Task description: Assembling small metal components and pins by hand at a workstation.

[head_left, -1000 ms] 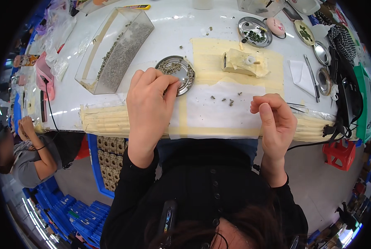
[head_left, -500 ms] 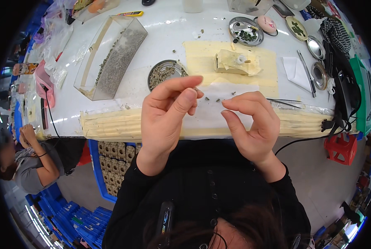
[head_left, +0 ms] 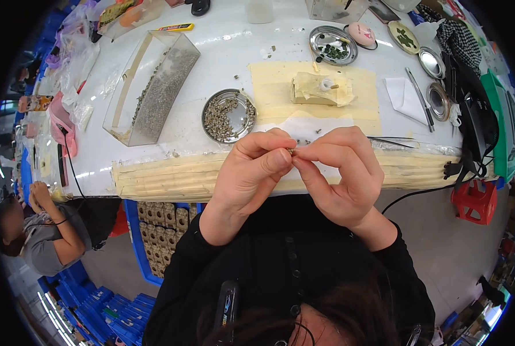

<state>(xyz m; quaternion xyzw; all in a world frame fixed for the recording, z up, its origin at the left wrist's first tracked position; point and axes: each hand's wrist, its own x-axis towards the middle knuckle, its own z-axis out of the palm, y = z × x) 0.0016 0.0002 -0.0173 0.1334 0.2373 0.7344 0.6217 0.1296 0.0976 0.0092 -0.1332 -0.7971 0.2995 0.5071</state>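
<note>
Just in front of the table edge, my left hand pinches a small greenish-grey metal part between thumb and index finger. My right hand meets it from the other side, thumb and index fingertips closed at the same tiny piece. The part is mostly covered by fingertips, so its exact shape is unclear. Behind the left hand stands a round metal dish with many similar little parts. A few loose parts lie on white paper beyond the fingertips. Farther back, a block wrapped in cream tape rests on a cream sheet.
A clear bin of grey granules stands left. Dark tweezers lie right of my right hand. At the back right are a metal dish with green pieces, a pen and round tins. Another person sits far left.
My hands have come together; the right fingertips now meet the left ones at the small part. The left hand has moved right and lower, uncovering the round dish. The view has shifted slightly.
</note>
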